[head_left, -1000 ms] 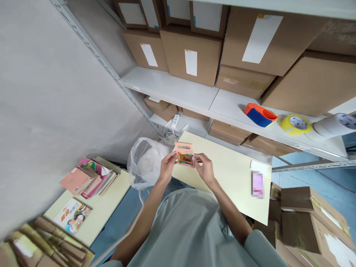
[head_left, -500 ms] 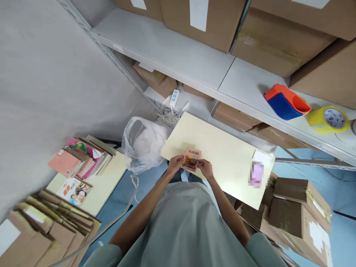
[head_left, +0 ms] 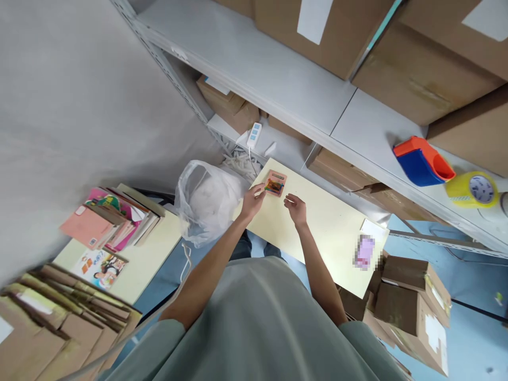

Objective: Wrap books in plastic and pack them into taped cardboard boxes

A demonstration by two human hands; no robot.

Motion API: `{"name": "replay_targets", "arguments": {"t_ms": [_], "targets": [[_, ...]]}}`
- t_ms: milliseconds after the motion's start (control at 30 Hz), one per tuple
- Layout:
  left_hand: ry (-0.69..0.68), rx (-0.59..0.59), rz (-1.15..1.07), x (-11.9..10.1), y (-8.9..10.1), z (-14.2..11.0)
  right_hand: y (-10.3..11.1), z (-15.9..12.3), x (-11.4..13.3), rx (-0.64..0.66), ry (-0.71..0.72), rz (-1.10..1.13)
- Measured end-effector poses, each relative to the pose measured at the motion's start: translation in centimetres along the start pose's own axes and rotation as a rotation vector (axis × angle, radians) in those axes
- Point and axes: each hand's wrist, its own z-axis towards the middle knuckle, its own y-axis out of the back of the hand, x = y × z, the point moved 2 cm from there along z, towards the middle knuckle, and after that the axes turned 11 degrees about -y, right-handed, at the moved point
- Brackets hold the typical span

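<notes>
A small pink book or flat pack [head_left: 275,184] with a colourful picture on its front lies flat on the cream table [head_left: 317,222], towards the far left corner. I cannot make out which of the two it is. My left hand [head_left: 253,203] is just at its left side, fingers stretched out and holding nothing; whether the fingertips touch it is unclear. Below and to the right of it, my right hand [head_left: 296,208] hovers apart, with its fingers loosely bent and nothing in them.
A clear plastic bag [head_left: 210,206] of white stuff stands left of the table. Books [head_left: 115,217] lie on a side table. Shelving [head_left: 254,69] carries cartons, a tape roll [head_left: 472,189] and an orange-blue holder [head_left: 423,160]. Cartons [head_left: 405,312] sit right; a blurred purple item [head_left: 364,252] lies on the table.
The pink item has moved from the table's near edge to farther back on the tabletop. Both hands have let go of it, and the right hand has drawn away.
</notes>
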Motion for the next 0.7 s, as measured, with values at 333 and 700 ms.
{"name": "replay_targets", "arguments": {"t_ms": [333,700], "targets": [[0.101,-0.179,0.185,5.9,12.3,-2.6,-6.5,-6.0,-3.5,0.138,-0.182,-0.049],[0.299,-0.118,0.527,17.2,23.0,2.1,-16.3,-9.3,-5.4,0.148,-0.263,-0.104]]}}
